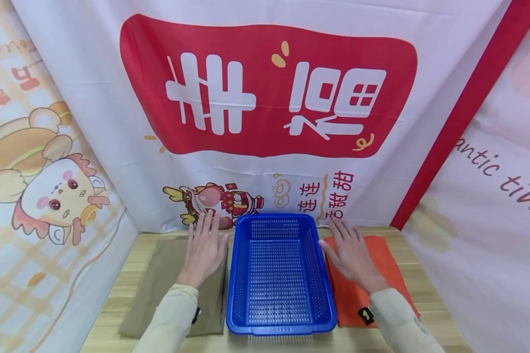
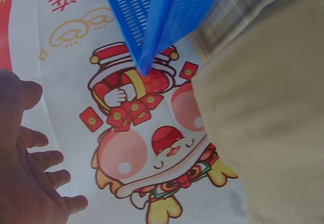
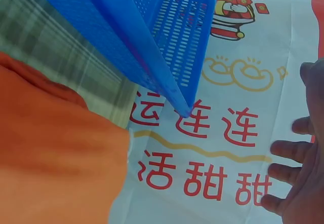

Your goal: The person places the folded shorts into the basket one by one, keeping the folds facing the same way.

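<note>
Status: looks like nothing done yet. Blue basket (image 1: 282, 330) sits between the two folded cloths, no cloth inside. Khaki cloth (image 1: 156, 289) on its left, orange cloth (image 1: 389, 262) on its right, both flat on the table (image 1: 426, 294). Left hand (image 1: 204, 249) over khaki, right hand (image 1: 351, 252) over orange: well apart, fingers extended, gripping nothing. Contact with cloth: can't tell from head view. All handling appears left.
</note>
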The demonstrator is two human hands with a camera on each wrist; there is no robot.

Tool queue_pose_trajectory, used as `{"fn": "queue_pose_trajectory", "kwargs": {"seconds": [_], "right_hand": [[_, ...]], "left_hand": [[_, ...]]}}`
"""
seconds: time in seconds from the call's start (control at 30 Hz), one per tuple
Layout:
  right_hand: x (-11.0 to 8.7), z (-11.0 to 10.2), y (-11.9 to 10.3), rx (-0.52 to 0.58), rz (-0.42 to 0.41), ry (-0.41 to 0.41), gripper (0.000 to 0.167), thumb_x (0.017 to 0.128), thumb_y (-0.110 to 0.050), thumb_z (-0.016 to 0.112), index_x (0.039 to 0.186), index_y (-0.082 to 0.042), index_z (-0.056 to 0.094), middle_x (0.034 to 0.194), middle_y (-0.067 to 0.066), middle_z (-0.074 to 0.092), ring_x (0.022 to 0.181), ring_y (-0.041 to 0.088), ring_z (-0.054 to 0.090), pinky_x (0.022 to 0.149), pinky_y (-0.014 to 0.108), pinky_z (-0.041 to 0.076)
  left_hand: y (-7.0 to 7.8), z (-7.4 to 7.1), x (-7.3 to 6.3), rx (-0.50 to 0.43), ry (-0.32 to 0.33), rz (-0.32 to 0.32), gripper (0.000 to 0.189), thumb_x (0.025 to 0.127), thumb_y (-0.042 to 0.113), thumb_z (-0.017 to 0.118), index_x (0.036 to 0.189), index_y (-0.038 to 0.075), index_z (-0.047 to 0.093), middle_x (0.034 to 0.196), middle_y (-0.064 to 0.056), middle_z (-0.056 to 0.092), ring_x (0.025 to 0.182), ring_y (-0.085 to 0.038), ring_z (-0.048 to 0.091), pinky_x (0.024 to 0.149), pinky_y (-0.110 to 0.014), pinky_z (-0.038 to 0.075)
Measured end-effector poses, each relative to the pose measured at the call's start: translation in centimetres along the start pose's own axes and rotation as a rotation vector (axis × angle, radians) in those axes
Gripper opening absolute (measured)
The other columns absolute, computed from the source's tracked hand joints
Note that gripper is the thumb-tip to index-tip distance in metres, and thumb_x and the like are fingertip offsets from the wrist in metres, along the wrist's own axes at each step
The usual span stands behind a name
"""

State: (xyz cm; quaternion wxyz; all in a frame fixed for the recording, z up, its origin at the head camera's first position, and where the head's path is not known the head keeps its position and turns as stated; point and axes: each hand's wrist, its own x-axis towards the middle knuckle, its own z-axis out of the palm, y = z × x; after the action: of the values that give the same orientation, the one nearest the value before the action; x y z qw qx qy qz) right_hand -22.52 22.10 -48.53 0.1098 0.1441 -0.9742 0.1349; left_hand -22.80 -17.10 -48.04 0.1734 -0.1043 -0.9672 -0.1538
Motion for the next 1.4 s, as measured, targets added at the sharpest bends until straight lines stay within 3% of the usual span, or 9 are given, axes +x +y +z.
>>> {"fn": "queue_pose_trajectory", "kwargs": {"seconds": [0.23, 0.4, 0.6, 0.83, 1.13, 1.4], "right_hand": [[-0.7, 0.6, -0.6, 0.017, 0.031, -0.028, 0.066, 0.103, -0.049, 0.053, 0.151, -0.004, 0.045, 0.147, 0.022, 0.048, 0.137, 0.043, 0.040, 0.110, 0.066, 0.032], [-1.3, 1.1, -1.1, 0.036, 0.019, -0.058, 0.060, 0.103, -0.047, 0.055, 0.143, -0.003, 0.055, 0.140, 0.022, 0.055, 0.129, 0.042, 0.050, 0.106, 0.064, 0.039], [-2.1, 1.7, -1.6, 0.042, -0.001, -0.110, 0.057, 0.102, -0.047, 0.057, 0.138, -0.003, 0.060, 0.133, 0.019, 0.062, 0.122, 0.039, 0.058, 0.101, 0.059, 0.047], [-2.7, 2.6, -2.5, 0.080, -0.018, -0.139, 0.048, 0.100, -0.041, 0.063, 0.133, -0.006, 0.065, 0.126, 0.015, 0.067, 0.116, 0.035, 0.063, 0.097, 0.056, 0.051], [-3.5, 3.2, -4.0, 0.111, -0.105, -0.150, 0.042, 0.100, -0.038, 0.064, 0.127, -0.006, 0.066, 0.119, 0.012, 0.070, 0.109, 0.031, 0.066, 0.092, 0.051, 0.054], [-4.0, 3.9, -5.1, 0.125, -0.159, -0.204, 0.041, 0.100, -0.039, 0.064, 0.126, -0.008, 0.067, 0.114, 0.010, 0.070, 0.104, 0.028, 0.066, 0.089, 0.050, 0.055]], "left_hand": [[-1.0, 1.0, -0.9, -0.026, 0.005, -0.017, 0.064, 0.105, 0.032, 0.051, 0.154, -0.006, 0.032, 0.157, -0.028, 0.035, 0.147, -0.046, 0.026, 0.117, -0.065, 0.018], [-1.8, 1.4, -1.5, -0.039, 0.006, -0.032, 0.060, 0.104, 0.030, 0.054, 0.149, -0.007, 0.041, 0.146, -0.029, 0.048, 0.136, -0.047, 0.042, 0.112, -0.063, 0.032], [-2.6, 1.9, -2.6, -0.070, -0.009, -0.068, 0.055, 0.101, 0.027, 0.062, 0.143, -0.006, 0.048, 0.138, -0.029, 0.054, 0.126, -0.048, 0.052, 0.100, -0.065, 0.042], [-4.5, 2.5, -4.0, -0.111, -0.079, -0.141, 0.056, 0.102, 0.028, 0.058, 0.145, -0.006, 0.046, 0.139, -0.032, 0.052, 0.127, -0.050, 0.050, 0.105, -0.065, 0.038], [-8.5, 3.3, -6.1, -0.099, -0.083, -0.224, 0.059, 0.099, 0.023, 0.062, 0.143, -0.011, 0.044, 0.133, -0.038, 0.052, 0.118, -0.055, 0.051, 0.097, -0.068, 0.042], [-11.6, 2.8, -8.0, -0.096, -0.146, -0.420, 0.065, 0.096, 0.024, 0.062, 0.143, -0.013, 0.038, 0.135, -0.043, 0.043, 0.121, -0.063, 0.041, 0.096, -0.075, 0.034]]}}
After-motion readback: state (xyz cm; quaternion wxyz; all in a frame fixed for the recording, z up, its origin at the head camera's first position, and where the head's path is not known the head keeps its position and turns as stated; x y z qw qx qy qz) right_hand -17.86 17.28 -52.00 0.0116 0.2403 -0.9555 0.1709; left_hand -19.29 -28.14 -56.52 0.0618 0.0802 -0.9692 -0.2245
